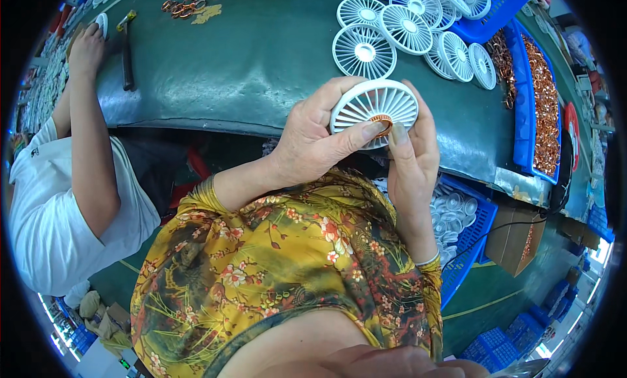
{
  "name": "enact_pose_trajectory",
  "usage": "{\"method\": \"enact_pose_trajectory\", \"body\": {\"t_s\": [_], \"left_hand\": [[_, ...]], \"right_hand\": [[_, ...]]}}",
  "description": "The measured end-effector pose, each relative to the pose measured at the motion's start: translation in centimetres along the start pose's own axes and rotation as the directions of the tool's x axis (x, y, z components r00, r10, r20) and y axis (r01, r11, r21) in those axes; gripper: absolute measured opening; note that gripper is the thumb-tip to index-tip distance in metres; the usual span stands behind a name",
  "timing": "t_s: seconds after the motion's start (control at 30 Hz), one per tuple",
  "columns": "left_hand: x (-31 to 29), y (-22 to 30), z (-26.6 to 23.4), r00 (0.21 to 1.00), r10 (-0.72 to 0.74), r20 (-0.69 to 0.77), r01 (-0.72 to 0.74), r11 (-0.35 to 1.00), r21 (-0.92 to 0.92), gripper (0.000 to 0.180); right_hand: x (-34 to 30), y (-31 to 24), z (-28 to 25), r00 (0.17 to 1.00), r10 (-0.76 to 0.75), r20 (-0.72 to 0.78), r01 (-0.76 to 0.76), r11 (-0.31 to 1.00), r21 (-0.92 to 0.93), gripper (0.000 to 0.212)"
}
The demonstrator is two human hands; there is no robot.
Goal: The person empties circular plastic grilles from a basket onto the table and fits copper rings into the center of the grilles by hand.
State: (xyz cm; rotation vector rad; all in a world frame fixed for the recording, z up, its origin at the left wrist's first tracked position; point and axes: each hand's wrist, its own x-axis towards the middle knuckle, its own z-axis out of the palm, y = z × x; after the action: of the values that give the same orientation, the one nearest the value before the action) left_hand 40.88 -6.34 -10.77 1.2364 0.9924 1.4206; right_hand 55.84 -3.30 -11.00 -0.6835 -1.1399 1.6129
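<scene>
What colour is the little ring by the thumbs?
The ring is shiny copper-orange, seen best in the head view.

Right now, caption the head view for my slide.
Left hand and right hand hold a white slatted disc, copper-coloured ring at its middle, by a green worktable.

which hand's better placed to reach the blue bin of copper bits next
Probably the right hand: it is nearer the blue bin than the left hand, though both hold the white slatted disc.

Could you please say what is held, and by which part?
A white spoked disc, by its rim and central coppery ring, in the left hand and right hand.
</scene>
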Motion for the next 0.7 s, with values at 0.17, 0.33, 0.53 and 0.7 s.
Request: {"method": "enact_pose_trajectory", "body": {"t_s": [0.17,0.33,0.53,0.7], "left_hand": [[-0.4,-1.0,0.1,0.999,0.035,-0.003,-0.035,0.998,0.048,0.043],[-0.4,-2.3,0.5,0.989,0.129,-0.069,-0.122,0.988,0.095,0.040],[0.0,-0.8,0.6,0.992,-0.128,-0.024,0.124,0.986,-0.109,0.041],[0.0,-0.7,0.2,0.961,-0.267,0.072,0.276,0.899,-0.340,0.038]], "right_hand": [[-0.1,0.9,-0.5,0.999,0.012,-0.030,-0.012,1.000,0.027,0.045],[0.0,1.1,-0.7,0.997,0.040,-0.073,-0.040,0.999,0.000,0.035],[0.0,1.6,-0.5,0.989,-0.052,-0.136,0.031,0.988,-0.149,0.047],[1.1,-0.2,-2.3,0.753,-0.479,0.452,0.596,0.207,-0.776,0.037]]}}
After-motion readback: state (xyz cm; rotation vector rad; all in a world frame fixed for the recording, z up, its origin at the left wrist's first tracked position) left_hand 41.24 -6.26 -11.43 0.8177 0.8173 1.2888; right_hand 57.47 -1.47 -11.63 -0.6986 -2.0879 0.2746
